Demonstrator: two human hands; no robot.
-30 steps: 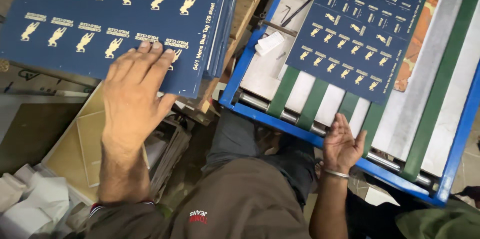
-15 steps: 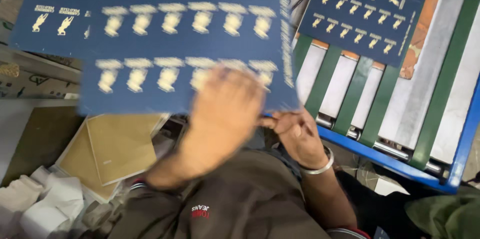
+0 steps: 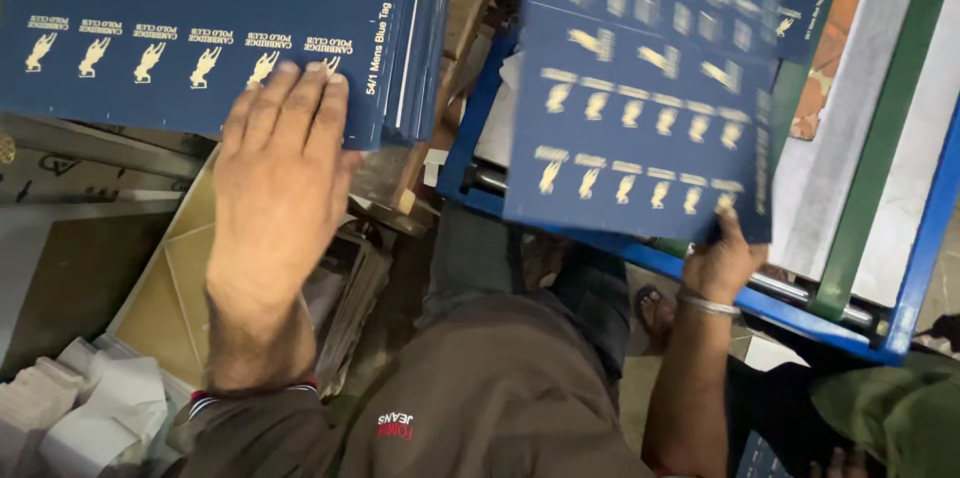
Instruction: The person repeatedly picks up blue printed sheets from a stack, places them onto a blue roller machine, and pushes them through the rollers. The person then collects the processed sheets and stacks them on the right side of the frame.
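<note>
A stack of dark blue printed sheets with rows of gold figures lies at the upper left. My left hand rests flat on the near edge of its top sheet, fingers spread. My right hand, with a metal bangle on the wrist, grips the lower edge of one blue printed sheet and holds it over the blue-framed machine bed. That sheet is blurred by motion.
Green and white belts run across the machine bed at the right. Brown card sheets and crumpled white paper lie at the lower left. My brown-trousered lap fills the bottom centre.
A sheet went from the left stack across to the right and now hangs over the machine bed in my right hand. My left hand has gone back to the stack.
</note>
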